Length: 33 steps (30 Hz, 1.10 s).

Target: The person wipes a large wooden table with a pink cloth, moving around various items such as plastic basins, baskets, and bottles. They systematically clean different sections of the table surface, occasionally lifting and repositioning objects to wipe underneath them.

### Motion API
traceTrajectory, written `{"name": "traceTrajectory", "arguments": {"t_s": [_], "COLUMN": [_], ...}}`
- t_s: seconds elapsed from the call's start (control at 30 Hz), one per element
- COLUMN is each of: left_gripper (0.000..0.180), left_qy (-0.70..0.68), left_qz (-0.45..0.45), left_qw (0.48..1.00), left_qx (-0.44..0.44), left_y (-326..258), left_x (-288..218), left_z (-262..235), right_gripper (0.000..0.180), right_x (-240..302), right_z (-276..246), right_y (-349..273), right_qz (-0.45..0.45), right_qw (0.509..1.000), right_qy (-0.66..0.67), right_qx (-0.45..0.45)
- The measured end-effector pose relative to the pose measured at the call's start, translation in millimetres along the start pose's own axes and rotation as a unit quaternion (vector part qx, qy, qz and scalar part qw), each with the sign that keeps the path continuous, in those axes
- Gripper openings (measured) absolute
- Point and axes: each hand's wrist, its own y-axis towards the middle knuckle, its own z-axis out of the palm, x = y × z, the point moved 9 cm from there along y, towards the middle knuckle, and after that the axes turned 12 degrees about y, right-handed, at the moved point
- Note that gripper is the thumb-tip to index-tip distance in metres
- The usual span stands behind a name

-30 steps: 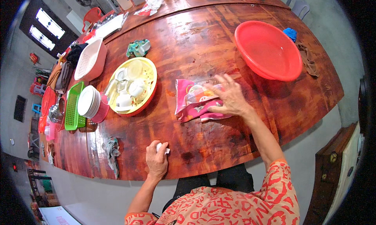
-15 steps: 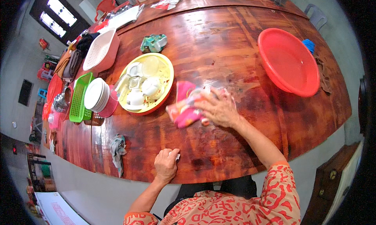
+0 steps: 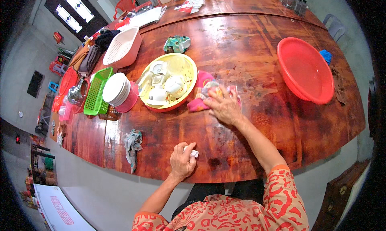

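My right hand [image 3: 225,109] presses down on a crumpled pink patterned cloth [image 3: 200,104] on the brown wooden table, fingers spread over it. The cloth lies just right of a yellow basin [image 3: 189,93] that holds white cups and other dishes. Near the table's front edge, my left hand [image 3: 181,163] rests with curled fingers around a small white piece [image 3: 194,153], perhaps tissue or paper; part of it sticks out. A grey-green crumpled rag [image 3: 132,144] lies to the left of that hand.
A large red basin [image 3: 307,76] stands at the right, with a blue cloth [image 3: 326,56] behind it. To the left are stacked white plates [image 3: 116,90], a green basket [image 3: 98,92] and a pale pink basket [image 3: 128,50]. A green packet [image 3: 177,44] lies behind the yellow basin.
My right hand has slid the pink cloth left, closer to the yellow basin. My left hand stays near the front edge, and the white piece shows more. The whole view has shifted slightly.
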Motion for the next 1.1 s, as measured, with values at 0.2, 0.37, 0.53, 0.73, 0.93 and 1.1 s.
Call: {"name": "traceTrajectory", "arguments": {"t_s": [0.2, 0.37, 0.53, 0.73, 0.93, 1.1], "left_gripper": [0.045, 0.035, 0.028, 0.039, 0.055, 0.046], "left_qy": [-0.005, 0.096, 0.27, 0.317, 0.265, 0.183], "left_qz": [-0.02, -0.005, -0.023, 0.022, -0.005, -0.057], "left_qw": [0.996, 0.974, 0.953, 0.937, 0.948, 0.97], "left_qx": [-0.092, -0.206, -0.133, -0.143, -0.179, -0.152], "left_y": [45, 123, 151, 151, 141, 98], "left_x": [24, 56, 82, 76, 63, 77], "left_z": [-13, -30, 5, 11, -29, -41], "right_gripper": [0.033, 0.033, 0.034, 0.031, 0.034, 0.033], "right_x": [69, 94, 110, 77, 24, 62], "right_z": [-31, -57, -57, -36, -8, 13], "right_y": [-76, -140, -123, -57, 9, 14], "right_qz": [-0.052, -0.07, -0.094, -0.071, 0.078, 0.115], "right_qw": [0.994, 0.99, 0.991, 0.993, 0.989, 0.989], "right_qy": [0.091, 0.111, 0.09, 0.085, -0.014, -0.001], "right_qx": [0.039, 0.049, 0.031, -0.039, -0.121, -0.091]}}
